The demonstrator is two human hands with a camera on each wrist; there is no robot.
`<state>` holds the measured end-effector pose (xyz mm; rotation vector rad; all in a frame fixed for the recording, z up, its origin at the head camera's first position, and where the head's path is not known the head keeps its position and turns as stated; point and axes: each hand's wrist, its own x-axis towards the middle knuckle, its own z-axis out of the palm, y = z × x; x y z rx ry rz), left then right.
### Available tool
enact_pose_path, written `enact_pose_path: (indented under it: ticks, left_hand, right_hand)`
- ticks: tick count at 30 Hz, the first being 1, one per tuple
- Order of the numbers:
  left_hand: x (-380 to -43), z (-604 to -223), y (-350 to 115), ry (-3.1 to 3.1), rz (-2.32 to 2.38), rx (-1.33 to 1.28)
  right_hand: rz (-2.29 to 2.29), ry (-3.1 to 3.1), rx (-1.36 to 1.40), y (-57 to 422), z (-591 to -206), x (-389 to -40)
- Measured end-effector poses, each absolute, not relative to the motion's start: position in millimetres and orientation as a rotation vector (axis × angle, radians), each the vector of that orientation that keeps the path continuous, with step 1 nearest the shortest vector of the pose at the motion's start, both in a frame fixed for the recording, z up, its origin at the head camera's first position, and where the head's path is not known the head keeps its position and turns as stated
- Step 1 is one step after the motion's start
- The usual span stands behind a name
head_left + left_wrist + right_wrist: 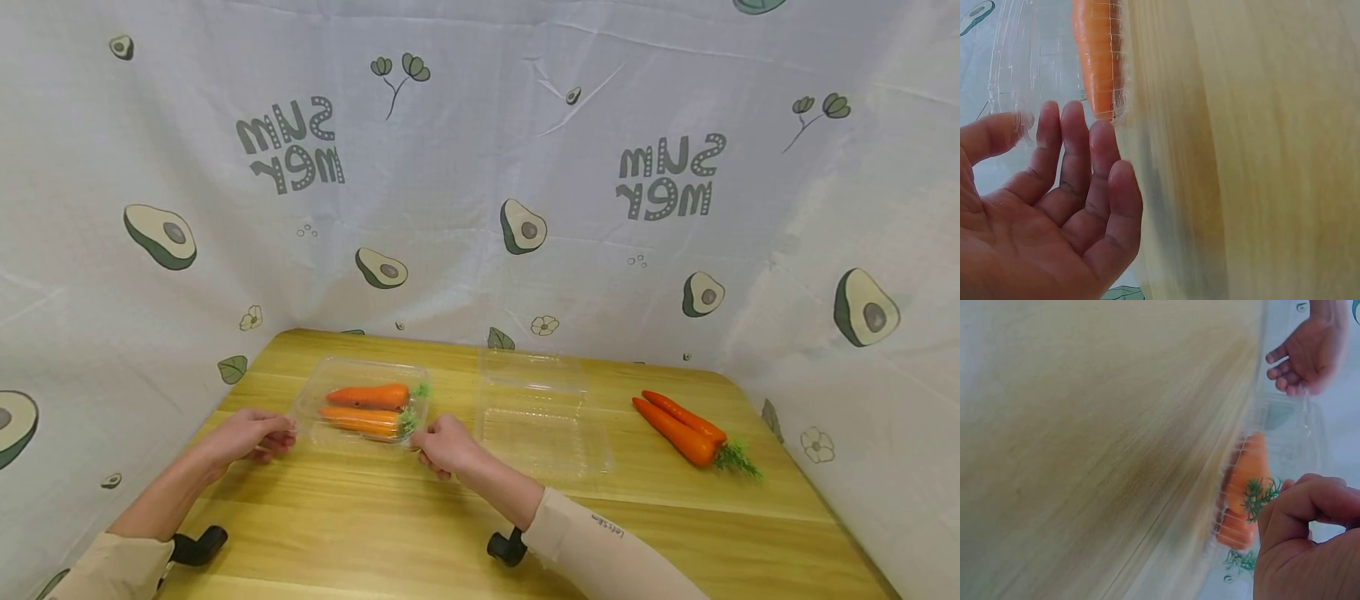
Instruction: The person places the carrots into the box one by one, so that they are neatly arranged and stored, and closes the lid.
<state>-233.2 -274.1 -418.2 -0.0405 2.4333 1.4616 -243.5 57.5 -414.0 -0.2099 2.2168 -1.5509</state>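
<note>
A clear plastic container (315, 429) with its lid down sits at the left of the table, two orange carrots (367, 396) with green tops inside it. My left hand (258, 435) is at its near left corner; in the left wrist view, the thumb and index finger (1049, 115) pinch the plastic edge while the other fingers curve loosely. At the near right corner, my right hand (447, 446) pinches the rim beside the carrot tops, its fingers curled. Those fingers hide the exact grip in the right wrist view.
A second clear container (540, 477) stands with its lid raised, right of the filled one. Two more carrots (678, 437) with green tops lie at the table's right. A patterned cloth (450, 167) hangs behind and at both sides of the wooden table (360, 517).
</note>
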Motion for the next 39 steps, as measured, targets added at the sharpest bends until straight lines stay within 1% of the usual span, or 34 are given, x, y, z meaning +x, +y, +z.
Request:
enact_pose_path:
  ticks: [6, 17, 26, 30, 39]
  left_hand:
    - [-233, -419, -270, 2.575, 1.407, -0.123]
    - [-218, -402, -259, 2.948, 1.156, -0.11]
    - [-211, -391, -236, 3.174, 1.132, -0.08]
    - [-209, -386, -222, 3.255, 1.157, 0.002]
    - [-209, -381, -194, 3.258, 1.235, 0.318]
  right_hand:
    - [-1.518, 2.262, -0.216, 61, -411, -240]
    - [-1.425, 2.303, -0.259, 72, -398, -229]
    - [-1.428, 2.277, -0.294, 90, -384, -225]
    - [-1.453, 2.292, -0.317, 99, -379, -225]
    - [-1.459, 2.353, -0.325, 120, -369, -226]
